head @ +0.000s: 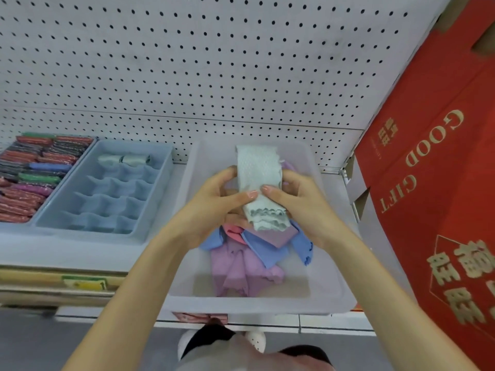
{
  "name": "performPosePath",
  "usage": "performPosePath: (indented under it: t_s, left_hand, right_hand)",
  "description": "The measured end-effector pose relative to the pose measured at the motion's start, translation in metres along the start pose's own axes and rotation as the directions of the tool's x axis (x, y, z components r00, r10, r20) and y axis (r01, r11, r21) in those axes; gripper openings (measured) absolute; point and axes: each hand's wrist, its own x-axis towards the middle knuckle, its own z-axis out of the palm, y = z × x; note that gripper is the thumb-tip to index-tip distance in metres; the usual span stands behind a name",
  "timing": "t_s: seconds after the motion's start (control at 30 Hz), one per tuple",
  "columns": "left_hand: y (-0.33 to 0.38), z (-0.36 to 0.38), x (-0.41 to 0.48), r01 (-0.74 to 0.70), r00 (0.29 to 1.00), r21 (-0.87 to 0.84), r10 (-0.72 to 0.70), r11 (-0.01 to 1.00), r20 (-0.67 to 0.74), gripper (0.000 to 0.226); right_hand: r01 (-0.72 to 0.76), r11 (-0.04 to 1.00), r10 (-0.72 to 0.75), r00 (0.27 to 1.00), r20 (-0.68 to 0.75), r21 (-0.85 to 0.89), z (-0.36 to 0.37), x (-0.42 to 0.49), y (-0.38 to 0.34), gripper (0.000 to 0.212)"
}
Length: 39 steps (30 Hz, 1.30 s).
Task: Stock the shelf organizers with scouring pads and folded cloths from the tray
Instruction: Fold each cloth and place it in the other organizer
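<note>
Above a translucent tray point(329, 266), my left hand point(214, 207) and my right hand point(297, 202) both pinch a pale green-white cloth point(258, 170) folded into a long strip. Loose purple, blue and pink cloths point(249, 261) lie crumpled in the tray below. To the left on the shelf stands a blue organizer with compartments point(107, 194); two rolled pale cloths point(124, 159) sit in its far row. Left of that, another organizer holds packed scouring pads point(32, 172) in red, green, blue and purple.
A white pegboard wall point(214, 62) backs the shelf. A big red carton point(439, 183) printed "GOOD GIFT" stands close against the tray's right side. The shelf's front edge carries a price label point(84, 283). Below it I see the floor and a shoe.
</note>
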Motion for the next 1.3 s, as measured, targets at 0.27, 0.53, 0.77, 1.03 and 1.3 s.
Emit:
performPosePath:
  t_s: [0.27, 0.53, 0.77, 1.03, 1.3]
  left_hand:
    - [0.004, -0.053, -0.013, -0.075, 0.997, -0.231, 0.069, 0.970, -0.035, 0.037]
    - [0.035, -0.117, -0.033, -0.092, 0.990, -0.116, 0.078, 0.989, -0.115, 0.037]
    - [0.048, -0.194, -0.054, -0.104, 0.992, 0.101, 0.111, 0.989, -0.059, 0.016]
    - [0.045, -0.252, -0.064, -0.229, 0.951, 0.078, 0.240, 0.970, -0.197, 0.031]
    - [0.041, -0.286, -0.063, 0.077, 0.997, -0.022, -0.076, 0.997, 0.018, 0.051]
  right_hand:
    - [-0.083, 0.955, 0.040, 0.987, 0.155, 0.285, 0.036, 0.009, -0.013, 0.031]
    - [0.060, 0.967, -0.072, 0.996, 0.042, 0.249, 0.115, 0.037, -0.019, 0.026]
    - [0.148, 0.989, -0.147, 0.989, 0.032, -0.029, 0.188, 0.064, -0.009, 0.029]
    - [0.073, 0.997, -0.076, 0.993, -0.090, -0.039, 0.256, 0.074, 0.000, 0.063]
    - [0.003, 0.954, -0.048, 0.989, -0.142, -0.301, 0.272, 0.085, 0.000, 0.033]
